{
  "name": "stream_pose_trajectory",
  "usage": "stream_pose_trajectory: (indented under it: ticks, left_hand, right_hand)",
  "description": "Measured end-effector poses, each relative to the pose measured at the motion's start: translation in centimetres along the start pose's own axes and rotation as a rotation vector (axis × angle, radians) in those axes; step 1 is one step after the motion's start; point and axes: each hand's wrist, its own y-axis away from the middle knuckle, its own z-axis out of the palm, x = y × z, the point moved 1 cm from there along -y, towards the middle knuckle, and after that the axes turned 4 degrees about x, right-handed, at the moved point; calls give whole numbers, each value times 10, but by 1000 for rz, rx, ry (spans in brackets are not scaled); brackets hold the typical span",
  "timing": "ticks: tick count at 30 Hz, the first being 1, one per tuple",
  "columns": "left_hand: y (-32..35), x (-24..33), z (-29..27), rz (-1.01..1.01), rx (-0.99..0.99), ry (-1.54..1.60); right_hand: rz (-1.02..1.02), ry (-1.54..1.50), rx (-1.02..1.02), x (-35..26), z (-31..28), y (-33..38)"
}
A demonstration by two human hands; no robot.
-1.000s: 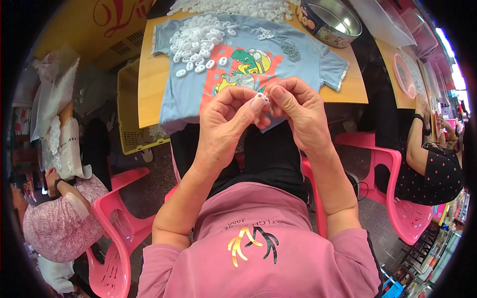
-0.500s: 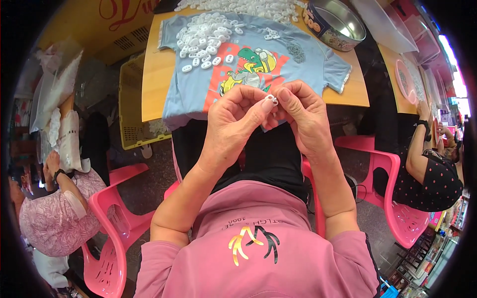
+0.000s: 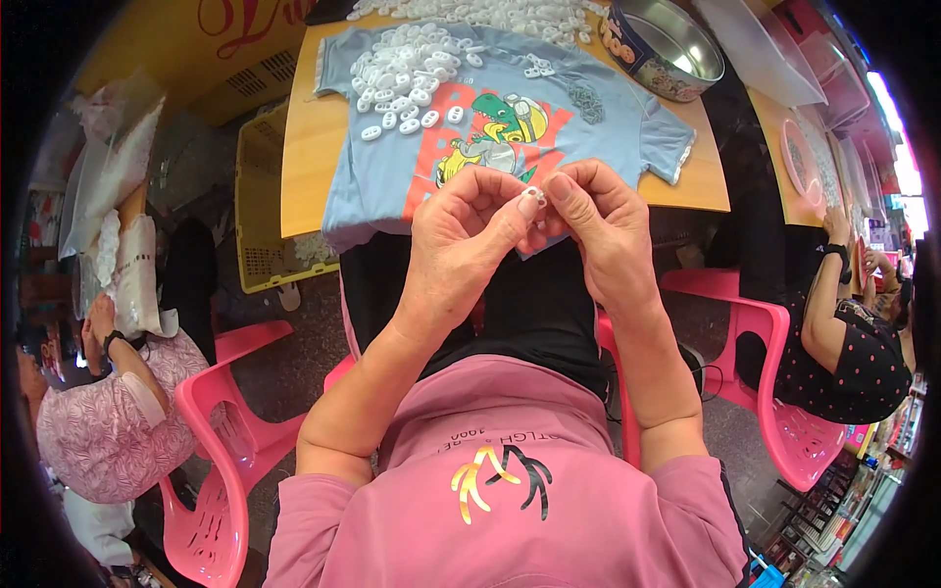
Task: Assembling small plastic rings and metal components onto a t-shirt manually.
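Note:
Above my lap, at the table's near edge, my left hand [image 3: 459,240] pinches a small white plastic piece with holes [image 3: 534,195] between thumb and fingers. My right hand [image 3: 616,240] is closed against it from the other side, thumb pressed to fingers; what it holds is too small and hidden to name. Past the hands, a pile of white oval plastic pieces with holes [image 3: 407,71] lies on a blue-grey T-shirt [image 3: 377,191] spread over the table. Farther right on the shirt are a few small white parts [image 3: 538,67] and a tangle of tiny grey metal-looking parts [image 3: 586,102].
A round metal tin [image 3: 678,44] stands at the wooden table's [image 3: 304,186] far right, near more white pieces [image 3: 480,12]. Left of the table is a yellow crate [image 3: 257,206]. Pink chairs [image 3: 221,470] and co-workers are on both sides.
My hands stay together at nearly the same place, with only slight finger movement. The view has shifted a little. The piles look unchanged.

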Motion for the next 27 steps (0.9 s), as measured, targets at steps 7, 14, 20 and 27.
stream_pose_trajectory:
  ticks: [7,14,20,27]
  left_hand:
    - [0,-1,0,-1,1,12]
    - [0,-2,-1,4,16,3]
    - [1,-3,-1,50,32,-59]
    - [4,0,3,132,84,-193]
  right_hand:
    - [67,-82,-20,0,0,1]
    - [-42,31,14,4,2,0]
    - [-119,117,22,3,5,1]
    - [-240,199,54,14,2,-1]
